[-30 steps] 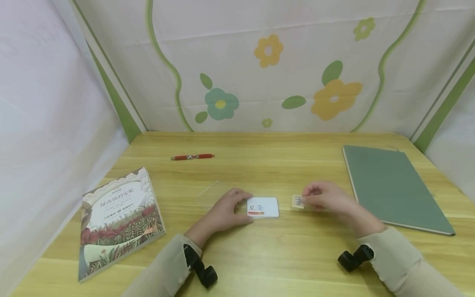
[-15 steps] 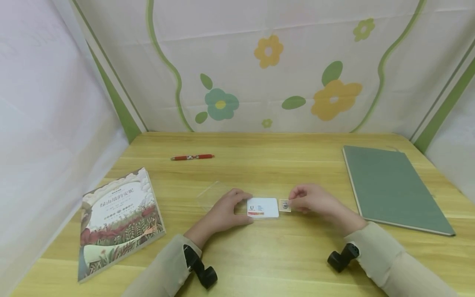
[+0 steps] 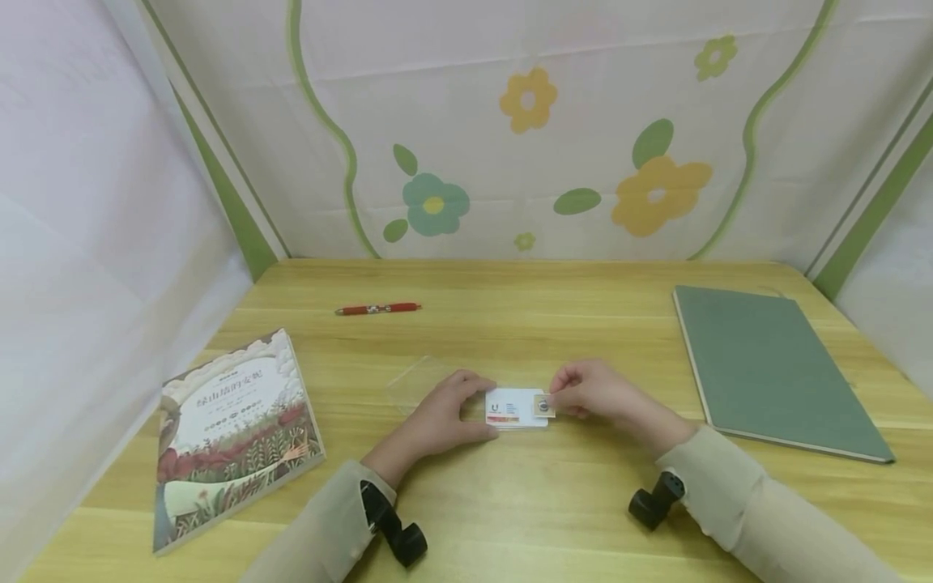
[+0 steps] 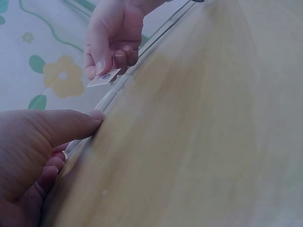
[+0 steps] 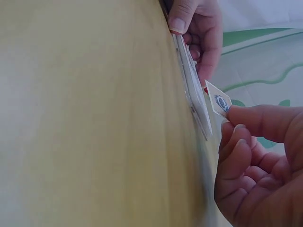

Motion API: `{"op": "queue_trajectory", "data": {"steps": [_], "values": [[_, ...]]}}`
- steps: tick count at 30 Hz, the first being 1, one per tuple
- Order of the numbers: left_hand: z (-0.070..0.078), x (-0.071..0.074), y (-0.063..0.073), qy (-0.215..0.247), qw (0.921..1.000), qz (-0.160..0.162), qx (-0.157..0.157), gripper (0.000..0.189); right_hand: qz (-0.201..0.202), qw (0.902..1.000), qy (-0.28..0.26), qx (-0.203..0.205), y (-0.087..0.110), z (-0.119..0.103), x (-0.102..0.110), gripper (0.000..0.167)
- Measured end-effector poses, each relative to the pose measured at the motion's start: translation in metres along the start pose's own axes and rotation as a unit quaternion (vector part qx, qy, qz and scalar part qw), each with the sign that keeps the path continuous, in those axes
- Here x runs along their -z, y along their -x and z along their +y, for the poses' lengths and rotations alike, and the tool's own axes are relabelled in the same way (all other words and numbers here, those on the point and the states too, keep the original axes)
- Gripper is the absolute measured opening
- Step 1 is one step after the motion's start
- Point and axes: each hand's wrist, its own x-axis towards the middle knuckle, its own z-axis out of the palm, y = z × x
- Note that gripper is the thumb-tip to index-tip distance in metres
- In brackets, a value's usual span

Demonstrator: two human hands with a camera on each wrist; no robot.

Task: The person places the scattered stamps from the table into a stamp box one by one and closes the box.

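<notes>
The small square piece with a round dark print (image 3: 543, 406) is above the right end of the white card stack (image 3: 506, 406), tilted, and the right wrist view shows a gap under it. The right hand (image 3: 601, 397) pinches it between thumb and finger. The left hand (image 3: 445, 417) holds the stack's left end, with the thumb on the near side. Behind this hand lies a clear plastic piece (image 3: 411, 382), partly covered. Farther away are a red pen (image 3: 379, 308), a picture-covered book (image 3: 236, 437) at left and a green flat book (image 3: 780, 372) at right.
</notes>
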Motion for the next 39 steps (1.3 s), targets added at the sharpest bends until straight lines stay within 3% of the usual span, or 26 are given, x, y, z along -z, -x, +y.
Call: {"op": "queue_trajectory", "data": {"steps": [39], "values": [[0.000,0.000,0.000,0.003,1.0000,-0.001,0.001,0.060,0.042,0.9979,0.035,-0.034,-0.009,-0.003,-0.021,0.011]]}}
